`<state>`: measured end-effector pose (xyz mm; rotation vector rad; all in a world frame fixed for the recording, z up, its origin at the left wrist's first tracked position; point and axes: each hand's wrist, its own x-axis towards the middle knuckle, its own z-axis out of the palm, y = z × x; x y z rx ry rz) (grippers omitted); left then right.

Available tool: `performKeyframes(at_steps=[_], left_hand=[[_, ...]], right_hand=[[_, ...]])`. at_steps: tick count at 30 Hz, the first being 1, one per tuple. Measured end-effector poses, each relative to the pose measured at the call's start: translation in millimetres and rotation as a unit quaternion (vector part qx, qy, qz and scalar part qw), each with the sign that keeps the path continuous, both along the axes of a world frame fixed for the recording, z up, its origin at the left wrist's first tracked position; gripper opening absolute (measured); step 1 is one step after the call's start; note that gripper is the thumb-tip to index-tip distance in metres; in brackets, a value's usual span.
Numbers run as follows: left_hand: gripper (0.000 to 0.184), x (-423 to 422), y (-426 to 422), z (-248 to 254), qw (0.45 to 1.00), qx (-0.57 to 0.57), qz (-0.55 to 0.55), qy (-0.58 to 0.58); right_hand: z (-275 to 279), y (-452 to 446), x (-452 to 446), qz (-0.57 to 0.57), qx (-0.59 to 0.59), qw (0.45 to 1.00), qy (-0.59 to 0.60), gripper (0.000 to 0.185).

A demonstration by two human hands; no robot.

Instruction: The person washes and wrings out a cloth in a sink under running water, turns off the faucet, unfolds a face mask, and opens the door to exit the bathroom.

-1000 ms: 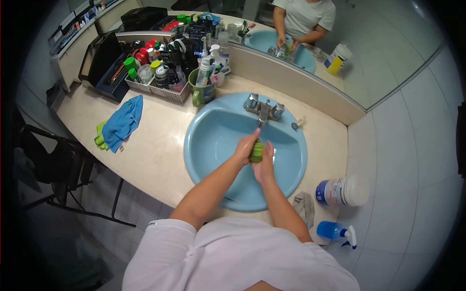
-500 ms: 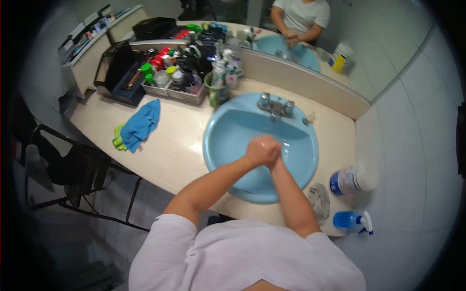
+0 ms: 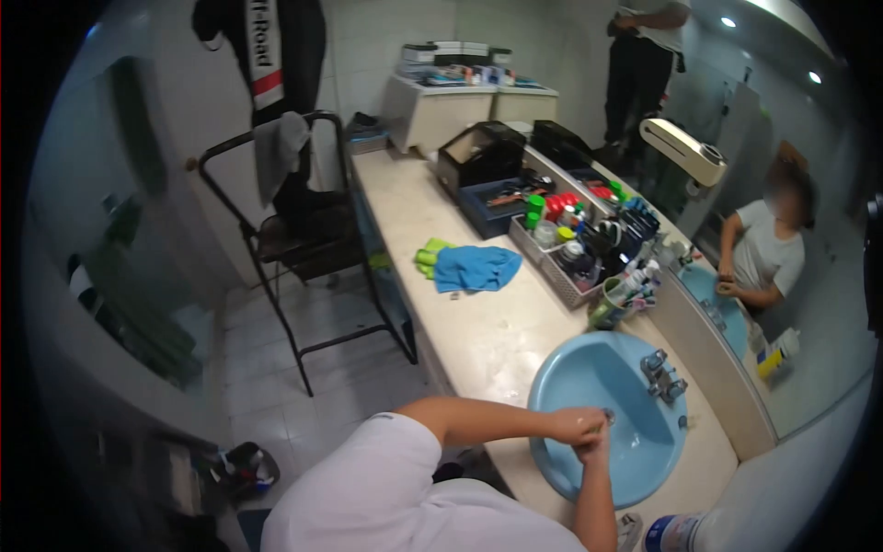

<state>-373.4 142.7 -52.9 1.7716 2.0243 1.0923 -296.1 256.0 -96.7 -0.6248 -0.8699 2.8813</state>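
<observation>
My left hand (image 3: 576, 425) is wrapped over my right hand (image 3: 592, 451), and both are above the light blue sink basin (image 3: 561, 382). The two hands press against each other with curled fingers. They look wet or soapy. A tiny hint of green shows at the fingers, too small to name, and the right fingers are mostly hidden. Behind the basin stands a chrome faucet (image 3: 662, 375) with two handles, apart from my hands. Below them, the drain (image 3: 608, 416) shows in part.
A blue cloth (image 3: 478, 269) and a green cloth (image 3: 427, 259) lie on the counter (image 3: 460, 340). A basket (image 3: 579, 293) of bottles and a green cup (image 3: 605, 313) stand by the mirror. A white tub (image 3: 676, 532) is at the near right, a black-framed chair (image 3: 308, 258) to the left.
My view has swung left, so the basin now sits further right and the chair and floor show more. My hands stay together over the basin; their grip looks slightly shifted.
</observation>
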Motion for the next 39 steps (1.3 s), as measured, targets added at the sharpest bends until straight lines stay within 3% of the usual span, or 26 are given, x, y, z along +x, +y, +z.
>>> performKeyframes(at_steps=[2, 4, 5, 6, 7, 9, 10, 12, 16, 17, 19, 20, 21, 22, 23, 25, 26, 27, 28, 29, 30, 31, 32, 34, 36, 39], left_hand=[[0.055, -13.8, -13.5, 13.5, 0.985, 0.030, 0.057, -0.163], [0.070, -18.9, -31.0, 23.6, 0.855, 0.033, 0.160, -0.493], [0.076, -31.7, -38.6, 7.4, 0.903, 0.022, 0.150, -0.401], [0.080, -37.6, -48.2, 3.5, 0.916, -0.194, 0.185, -0.299], [0.089, -41.4, -53.6, -18.4, 0.920, -0.269, 0.242, -0.149], [0.081, -17.7, -89.7, 14.3, 0.901, -0.080, 0.137, -0.403], [0.073, -10.8, -99.4, 34.1, 0.872, -0.090, 0.158, -0.454], [0.073, -9.3, -114.0, 37.0, 0.879, -0.068, 0.174, -0.439], [0.080, 3.5, -135.7, 69.2, 0.825, 0.020, 0.130, -0.550], [0.078, 2.1, -138.4, 67.6, 0.831, 0.035, 0.150, -0.534], [0.079, -4.1, -144.1, 52.0, 0.887, -0.020, 0.218, -0.407], [0.084, -5.1, -145.6, 42.4, 0.869, -0.273, 0.374, -0.175], [0.092, -5.1, -153.5, 27.3, 0.852, -0.337, 0.395, -0.070], [0.090, -3.6, -162.5, 34.6, 0.861, -0.361, 0.354, -0.050], [0.088, -9.7, -178.0, 44.8, 0.942, -0.237, 0.153, -0.180], [0.076, 21.6, -215.4, 87.6, 0.889, -0.119, 0.098, -0.431], [0.072, 24.4, -238.6, 63.6, 0.832, 0.043, -0.062, -0.549], [0.073, 47.5, -263.8, 84.9, 0.881, -0.067, 0.096, -0.459], [0.077, 51.4, -292.5, 31.4, 0.907, -0.268, 0.245, -0.212], [0.083, 85.7, -323.6, 35.0, 0.840, -0.435, 0.309, -0.095], [0.089, 111.5, -375.0, -32.6, 0.830, -0.460, 0.297, -0.108], [0.091, 148.2, -428.8, -76.9, 0.842, -0.397, 0.234, -0.279], [0.096, 199.9, -470.2, -96.5, 0.761, -0.372, 0.263, -0.462], [0.084, 286.4, -514.9, -66.0, 0.607, -0.251, 0.447, -0.608], [0.083, 311.5, -549.0, -75.7, 0.547, -0.252, 0.499, -0.623], [0.082, 318.5, -572.9, -96.8, 0.513, -0.232, 0.536, -0.630]], right_hand=[[39.5, -12.7, -6.7, 0.019, -0.002, 1.000, 0.008, 0.047], [35.5, -12.8, -4.2, -0.005, -0.029, 0.999, 0.046, 0.045], [26.3, -16.1, -5.8, 0.015, -0.007, 0.999, 0.035, 0.043], [11.5, -20.2, -10.1, 0.033, 0.016, 0.999, 0.019, 0.040], [-6.1, -19.1, -15.4, 0.017, 0.036, 0.999, -0.024, 0.029], [7.8, -31.2, -16.7, 0.009, 0.126, 0.992, 0.006, 0.019], [12.8, -36.5, -19.0, -0.005, 0.125, 0.992, 0.016, 0.021], [31.8, -51.5, -18.1, -0.026, 0.122, 0.992, 0.020, 0.023], [41.0, -85.1, -20.7, -0.052, 0.140, 0.988, 0.047, 0.034], [32.4, -90.3, -22.9, -0.044, 0.334, 0.941, 0.023, 0.040], [16.6, -99.2, -32.2, -0.019, 0.675, 0.737, -0.028, 0.052], [16.5, -97.3, -27.9, 0.015, 0.754, 0.655, -0.040, 0.060], [21.0, -93.2, -20.2, 0.044, 0.824, 0.564, -0.041, 0.068], [27.1, -84.9, -15.7, 0.097, 0.824, 0.558, -0.024, 0.071], [45.9, -77.4, -0.7, 0.099, 0.806, 0.581, 0.054, 0.068], [127.1, -75.3, 43.0, 0.219, 0.607, 0.749, 0.150, 0.061], [121.1, -65.6, 57.4, 0.179, 0.646, 0.716, 0.195, 0.065], [143.9, -80.8, 93.8, 0.124, 0.837, 0.529, 0.073, 0.070], [139.5, -87.5, 118.9, 0.107, 0.905, 0.411, 0.032, 0.075], [113.9, -83.5, 140.9, 0.188, 0.856, 0.481, 0.017, 0.073], [71.5, -77.8, 172.2, 0.193, 0.746, 0.627, 0.120, 0.057], [48.1, -79.3, 203.3, 0.364, 0.509, 0.779, 0.043, 0.047], [44.2, -95.0, 209.6, 0.450, 0.416, 0.790, -0.026, 0.047], [50.6, -139.5, 185.0, 0.503, 0.428, 0.749, -0.045, 0.047], [57.2, -182.2, 142.9, 0.519, 0.479, 0.708, -0.015, 0.047], [68.2, -248.4, 81.7, 0.529, 0.525, 0.665, 0.056, 0.047]])
